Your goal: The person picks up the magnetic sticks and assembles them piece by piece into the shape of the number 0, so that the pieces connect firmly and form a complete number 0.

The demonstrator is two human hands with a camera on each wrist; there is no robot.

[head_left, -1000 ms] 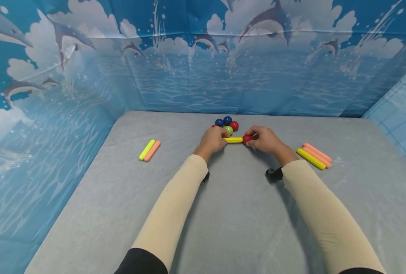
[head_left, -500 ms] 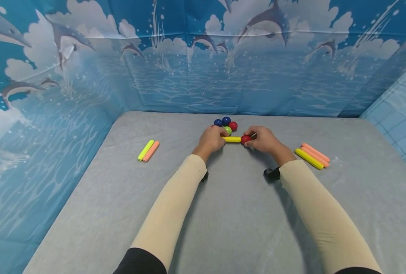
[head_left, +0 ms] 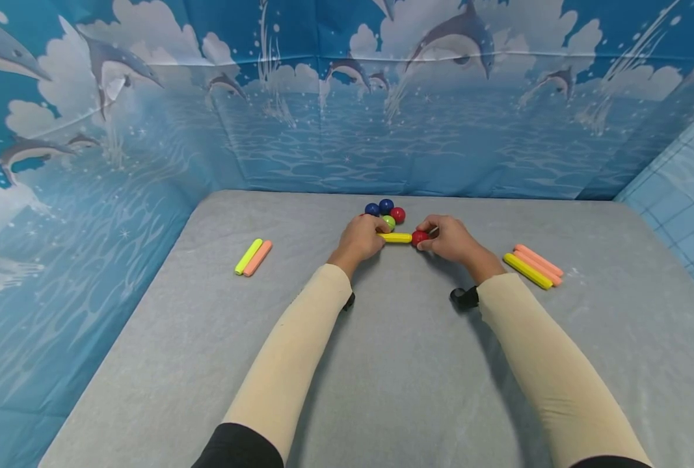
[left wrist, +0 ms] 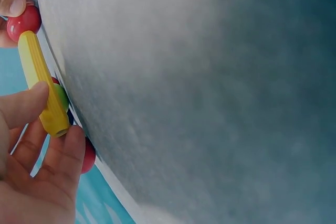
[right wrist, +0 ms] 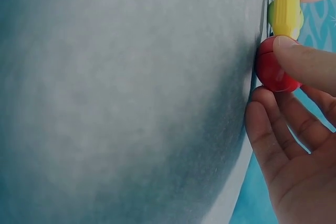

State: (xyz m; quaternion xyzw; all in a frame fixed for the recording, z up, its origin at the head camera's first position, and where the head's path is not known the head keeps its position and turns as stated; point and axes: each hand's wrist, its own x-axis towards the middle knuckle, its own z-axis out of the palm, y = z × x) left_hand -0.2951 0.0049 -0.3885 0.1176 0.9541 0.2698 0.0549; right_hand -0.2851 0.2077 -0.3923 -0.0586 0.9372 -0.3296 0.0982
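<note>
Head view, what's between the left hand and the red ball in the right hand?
A yellow stick, pinched by the left hand, with its other end against the red ball; the head and left wrist views show this.

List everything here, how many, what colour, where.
Table: one, grey, below
Printed backdrop: count unclear, blue, behind and beside
Held stick: one, yellow, far centre
Held ball: one, red, stick's right end
Blue balls: two, blue, near far edge
Other red balls: two, red, alongside
Green ball: one, green, behind held stick
Lime stick: one, lime, left
Orange sticks: three, orange, one left, two right
Yellow stick: one, yellow, right
Wrist devices: two, black, at wrists
Sleeves: two, cream and black, arms
Left hand: one, pinching held stick
Right hand: one, pinching held ball
</note>
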